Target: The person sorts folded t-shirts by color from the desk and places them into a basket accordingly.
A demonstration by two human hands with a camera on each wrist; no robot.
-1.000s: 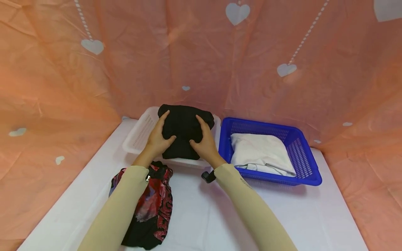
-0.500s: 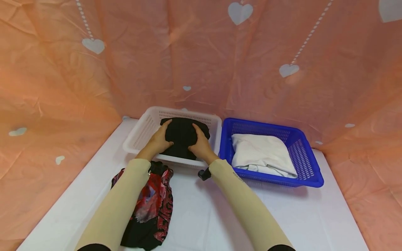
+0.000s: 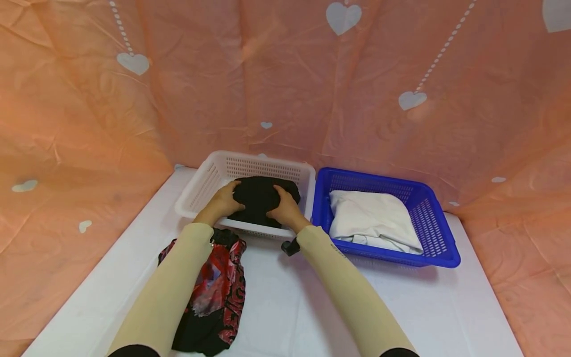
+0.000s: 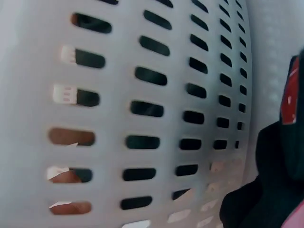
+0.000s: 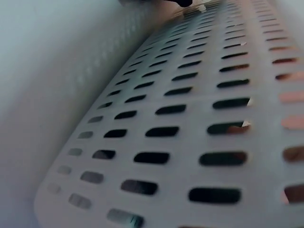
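Observation:
A folded black garment (image 3: 257,198) lies low inside the white slotted basket (image 3: 201,184), toward its right half. My left hand (image 3: 223,201) grips the garment's left side, thumb over the near part. On the opposite side my right hand (image 3: 284,207) holds it the same way, thumb pointing inward. The fingertips under the cloth are hidden. Both wrist views are filled by the slotted wall of the white basket (image 4: 28,114), and neither hand shows there.
A blue basket (image 3: 384,254) with a folded white garment (image 3: 372,218) stands at the right. In front of the white basket, a black garment with red print (image 3: 218,292) lies on the white table (image 3: 272,297), partly under the left forearm. An orange curtain (image 3: 285,89) hangs behind.
Both hands have lowered the black garment from above the white basket's rim down into it. The patterned garment and the blue basket stay in place.

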